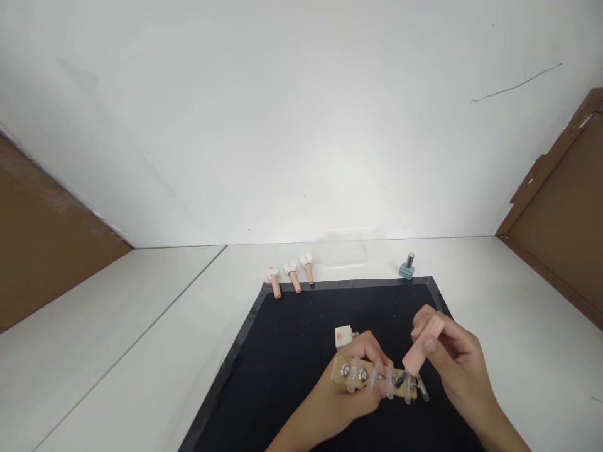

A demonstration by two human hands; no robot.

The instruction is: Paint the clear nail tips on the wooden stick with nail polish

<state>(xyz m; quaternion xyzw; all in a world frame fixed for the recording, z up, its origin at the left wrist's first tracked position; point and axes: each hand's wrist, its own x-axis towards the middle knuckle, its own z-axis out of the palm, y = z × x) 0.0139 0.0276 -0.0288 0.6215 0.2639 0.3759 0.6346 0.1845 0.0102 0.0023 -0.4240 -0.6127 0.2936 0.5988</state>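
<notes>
My left hand [354,390] is closed round a tan strip [356,370] with round metal studs and several clear false nail tips [391,380] standing across it. Between the fingers of my right hand [455,361] is a pink nail polish brush cap [423,346], tilted down to the left. Its dark brush end reaches the nail tips near the strip's right end; I cannot tell which tip it touches. Just behind my left hand, a white nail polish bottle [343,336] sits on the black mat, partly hidden. A loose clear nail tip [423,388] shows beside the strip's right end.
Several white bottles with pink caps [293,277] lie along the mat's back left edge. A teal bottle with a grey cap [407,267] stands at the back right. Behind the black mat [264,370] is a clear plastic tray [340,253]. Brown cardboard panels [560,201] flank the white table.
</notes>
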